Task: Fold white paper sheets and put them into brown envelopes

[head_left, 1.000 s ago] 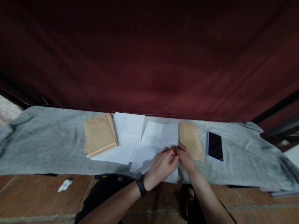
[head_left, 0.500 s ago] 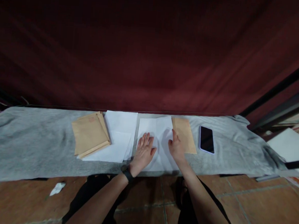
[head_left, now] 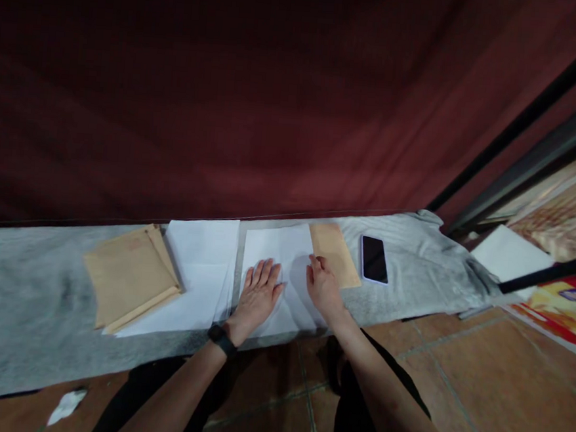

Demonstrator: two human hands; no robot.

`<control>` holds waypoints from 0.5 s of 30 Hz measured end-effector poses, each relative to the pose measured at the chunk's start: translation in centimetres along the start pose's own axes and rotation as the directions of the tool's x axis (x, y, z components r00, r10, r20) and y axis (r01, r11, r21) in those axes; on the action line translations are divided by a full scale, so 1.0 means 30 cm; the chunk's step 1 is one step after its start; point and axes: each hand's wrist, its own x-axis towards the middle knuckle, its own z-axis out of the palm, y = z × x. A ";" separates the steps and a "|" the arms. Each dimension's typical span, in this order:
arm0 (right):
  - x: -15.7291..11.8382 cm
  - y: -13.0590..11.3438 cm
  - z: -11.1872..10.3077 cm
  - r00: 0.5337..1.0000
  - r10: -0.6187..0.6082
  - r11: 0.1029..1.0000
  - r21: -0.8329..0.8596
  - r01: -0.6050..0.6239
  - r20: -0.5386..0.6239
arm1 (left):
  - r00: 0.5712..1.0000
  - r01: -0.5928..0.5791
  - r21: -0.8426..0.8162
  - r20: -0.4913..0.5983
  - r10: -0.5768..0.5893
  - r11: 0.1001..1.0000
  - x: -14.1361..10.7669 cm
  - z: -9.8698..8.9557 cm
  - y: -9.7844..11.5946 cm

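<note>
Sheet in work: white paper (head_left: 289,301), lying flat on the grey cloth (head_left: 31,290) that covers the table, in front of me, between the loose sheets and the single envelope.
My left hand (head_left: 259,296): laid palm down on the left part of the white paper, fingers stretched out and a little spread, nothing gripped.
My right hand (head_left: 323,289): at the right edge of the white paper, fingers curled; I cannot tell whether they pinch the edge or only press on it.
Single envelope (head_left: 337,252): brown, just beyond my right hand, its left side against the white paper; overlap unclear.
Phone (head_left: 374,259): dark screen up, pale purple rim, right of the single envelope, apart from it.
Loose sheets (head_left: 203,263): white, left of the white paper, a narrow strip of cloth between.
Envelope pile (head_left: 133,271): brown, far left, fanned slightly, partly on top of the loose sheets.
Wrist: black watch (head_left: 223,340) on my left.
Backdrop: dark red curtain (head_left: 275,110) behind the table.
Underfoot: tiled floor (head_left: 475,361), crumpled white scrap (head_left: 66,406) at lower left.
</note>
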 end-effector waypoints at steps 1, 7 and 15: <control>0.002 0.006 -0.007 1.000 -0.003 1.000 -0.024 0.003 -0.007 | 1.000 -0.002 0.005 0.001 0.002 1.000 0.002 0.001 -0.002; 0.030 0.051 -0.004 1.000 -0.008 0.995 -0.097 0.008 -0.001 | 0.999 0.000 0.009 0.032 0.000 1.000 0.015 0.006 -0.011; 0.080 0.066 0.038 0.997 0.074 0.986 -0.149 -0.077 -0.027 | 1.000 -0.014 0.026 0.014 0.014 1.000 0.021 -0.003 -0.012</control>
